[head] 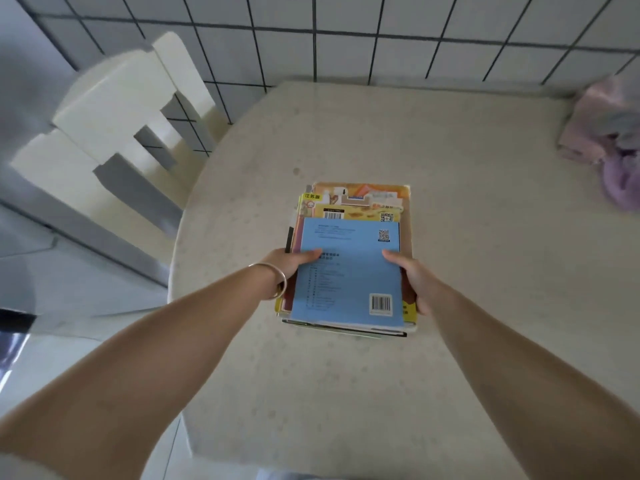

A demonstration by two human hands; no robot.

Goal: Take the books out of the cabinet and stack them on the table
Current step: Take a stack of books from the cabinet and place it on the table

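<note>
A stack of several books point(360, 206) is over the middle of the pale table point(467, 258). The top one is a blue book point(349, 275), back cover up, with a barcode near me. Under it show yellow and orange covers. My left hand point(289, 263) grips the stack's left edge, thumb lying on the blue cover. My right hand point(414, 278) grips the right edge the same way. I cannot tell whether the stack rests on the table or hangs just above it. The cabinet is not in view.
A cream chair point(114, 123) stands at the table's left, against a tiled wall point(346, 32). A heap of pink and purple cloth point(609, 143) lies at the table's far right. The table's rounded edge runs close on my left.
</note>
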